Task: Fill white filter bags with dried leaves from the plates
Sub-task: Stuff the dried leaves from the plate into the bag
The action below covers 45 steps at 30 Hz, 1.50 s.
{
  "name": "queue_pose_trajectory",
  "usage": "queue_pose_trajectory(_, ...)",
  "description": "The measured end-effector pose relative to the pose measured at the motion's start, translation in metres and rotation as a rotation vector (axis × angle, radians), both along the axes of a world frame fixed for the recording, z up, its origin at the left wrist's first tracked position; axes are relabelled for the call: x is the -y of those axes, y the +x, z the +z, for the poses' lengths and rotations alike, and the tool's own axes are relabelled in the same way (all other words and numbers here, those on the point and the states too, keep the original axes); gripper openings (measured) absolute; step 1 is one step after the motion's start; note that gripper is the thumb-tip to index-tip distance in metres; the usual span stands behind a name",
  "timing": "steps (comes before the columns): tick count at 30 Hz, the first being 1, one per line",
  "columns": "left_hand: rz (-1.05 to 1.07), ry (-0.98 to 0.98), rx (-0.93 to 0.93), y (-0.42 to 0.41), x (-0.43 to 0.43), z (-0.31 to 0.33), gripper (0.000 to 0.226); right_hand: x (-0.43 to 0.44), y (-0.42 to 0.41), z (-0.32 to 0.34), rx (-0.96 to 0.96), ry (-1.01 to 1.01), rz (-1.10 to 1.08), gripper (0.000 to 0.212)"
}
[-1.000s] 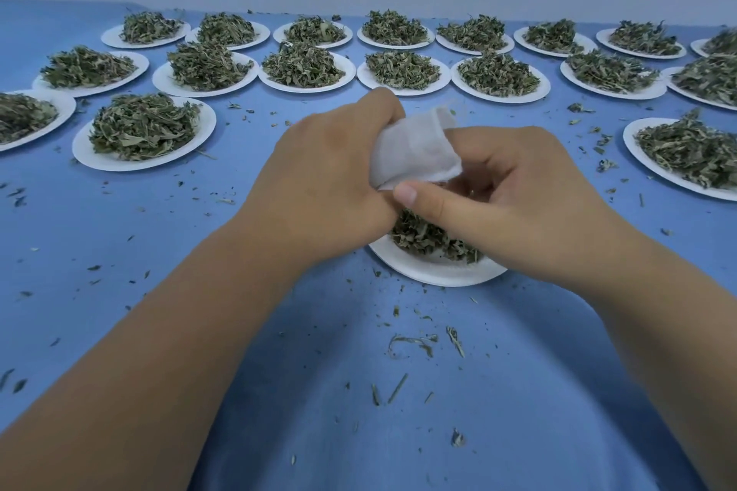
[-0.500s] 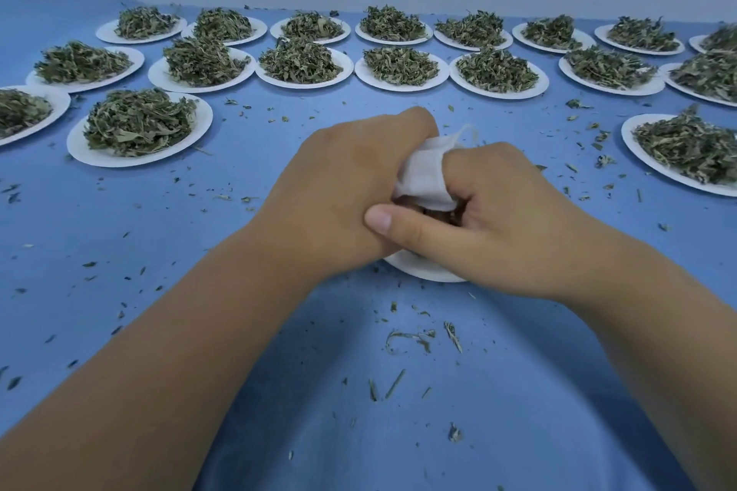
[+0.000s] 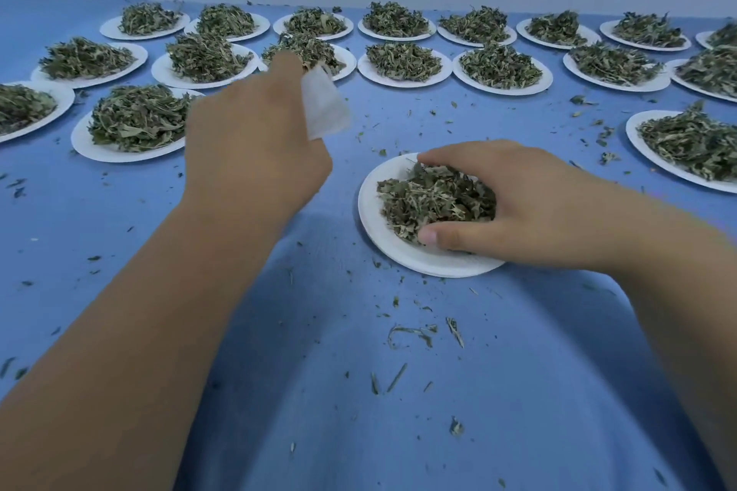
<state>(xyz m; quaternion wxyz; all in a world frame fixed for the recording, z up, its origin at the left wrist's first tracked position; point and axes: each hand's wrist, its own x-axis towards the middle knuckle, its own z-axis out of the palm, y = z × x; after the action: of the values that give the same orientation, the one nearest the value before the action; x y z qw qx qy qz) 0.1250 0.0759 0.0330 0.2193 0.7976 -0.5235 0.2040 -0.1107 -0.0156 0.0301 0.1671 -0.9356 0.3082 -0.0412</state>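
Hands apart over the blue surface: the left hand is raised and seen from its back, so its fingers are hidden, but it grips a white filter bag that juts out past its far side. Both this hand and the bag are smeared by motion blur; whether the bag's mouth is open, or whether it has anything inside, cannot be made out. The right hand lies on the near plate, with thumb and forefinger curled round the heap of dried leaves from either side. Its other fingers are buried behind the heap, and its palm covers the plate's right part. Other plates, each piled with the same leaves, stand in rows along the far side and down both flanks. One at the left edge and several at the right are cut off by the frame, and the left hand hides part of a plate behind it. Loose leaf crumbs lie scattered on the surface between the arms.
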Motion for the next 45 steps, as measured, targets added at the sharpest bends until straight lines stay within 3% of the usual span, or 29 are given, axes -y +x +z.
queue_pose_trajectory(6,0.125,0.197,0.011,0.003,0.001,-0.004,0.036,-0.010,0.017,-0.008,0.062,-0.094,-0.017,0.088)
queue_pose_trajectory(11,-0.181,0.233,-0.348,-0.009,0.012,-0.017,0.026,-0.011,0.024,-0.013,0.112,-0.131,0.009,0.051)
queue_pose_trajectory(16,-0.233,0.313,-0.504,-0.008,0.013,-0.022,0.026,-0.001,0.015,-0.014,0.307,-0.108,-0.077,0.027)
queue_pose_trajectory(18,-0.234,0.296,-0.512,-0.006,0.013,-0.022,0.026,0.001,0.013,-0.014,0.323,-0.091,-0.091,0.033)
queue_pose_trajectory(21,-0.242,0.254,-0.497,-0.006,0.012,-0.019,0.024,-0.001,0.010,-0.011,0.197,-0.019,-0.039,0.045)
queue_pose_trajectory(24,-0.244,0.226,-0.422,-0.008,0.010,-0.018,0.028,-0.001,0.010,-0.011,0.142,-0.057,-0.031,0.042)
queue_pose_trajectory(30,-0.333,0.225,-0.277,-0.011,0.005,-0.014,0.038,0.001,0.008,-0.008,0.378,-0.033,-0.127,0.030)
queue_pose_trajectory(35,-0.364,0.250,-0.330,-0.010,0.005,-0.013,0.036,-0.001,0.008,0.000,0.537,-0.060,-0.188,0.027)
queue_pose_trajectory(41,-0.441,0.260,-0.396,-0.018,0.004,-0.016,0.029,-0.016,0.011,0.004,0.594,-0.227,-0.070,0.022)
queue_pose_trajectory(45,-0.476,0.252,-0.385,-0.019,0.004,-0.019,0.030,-0.016,0.011,0.004,0.620,-0.184,-0.050,0.022)
